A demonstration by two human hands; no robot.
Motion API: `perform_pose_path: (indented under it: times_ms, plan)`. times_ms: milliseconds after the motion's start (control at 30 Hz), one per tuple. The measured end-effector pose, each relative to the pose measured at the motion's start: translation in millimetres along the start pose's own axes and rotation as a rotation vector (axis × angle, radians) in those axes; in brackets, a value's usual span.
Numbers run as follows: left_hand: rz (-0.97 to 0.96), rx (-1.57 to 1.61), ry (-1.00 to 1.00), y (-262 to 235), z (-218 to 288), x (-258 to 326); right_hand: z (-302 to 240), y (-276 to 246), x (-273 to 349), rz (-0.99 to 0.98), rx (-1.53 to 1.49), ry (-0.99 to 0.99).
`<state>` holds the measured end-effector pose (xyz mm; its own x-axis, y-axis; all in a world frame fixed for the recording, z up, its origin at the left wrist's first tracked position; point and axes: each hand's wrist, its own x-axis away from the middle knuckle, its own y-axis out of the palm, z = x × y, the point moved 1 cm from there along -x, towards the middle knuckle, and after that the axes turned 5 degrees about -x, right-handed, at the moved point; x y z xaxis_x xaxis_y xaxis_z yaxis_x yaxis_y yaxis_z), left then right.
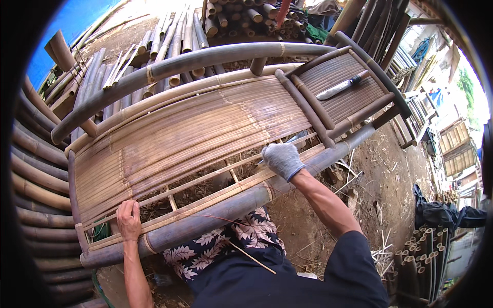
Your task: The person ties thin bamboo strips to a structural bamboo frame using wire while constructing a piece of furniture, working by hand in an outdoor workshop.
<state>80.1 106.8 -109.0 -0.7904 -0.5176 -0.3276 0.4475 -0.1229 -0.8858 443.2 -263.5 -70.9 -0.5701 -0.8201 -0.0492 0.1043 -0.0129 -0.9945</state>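
Note:
A long bamboo bench (195, 128) with a seat of thin split slats lies across the view. My bare left hand (128, 219) rests on the near left end of its frame, fingers curled over a thin slat by the thick front pole (231, 210). My right hand (281, 159), in a grey work glove, presses down on the front rail near the seat's right end; whether it holds anything is hidden. A large knife (339, 88) with a dark handle lies on the slatted right end section.
Stacks of bamboo poles (41, 179) lie at the left and at the back (246, 18). Cut bamboo pieces (416, 267) stand at the lower right on bare dirt ground (380, 174) strewn with splinters. Finished frames (457, 143) stand at the far right.

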Motion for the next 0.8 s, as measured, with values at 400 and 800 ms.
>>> perform_pose_path:
  times_ms: [400, 800]
  plan:
    - [-0.060, -0.029, -0.134, -3.5, 3.9, -22.6, 61.1, 46.2, 17.8, 0.392, -0.198, 0.303]
    - [0.397, 0.100, -0.102, -11.8, -17.8, 5.8, -75.9, 19.6, 14.8, 0.472, -0.379, -0.040]
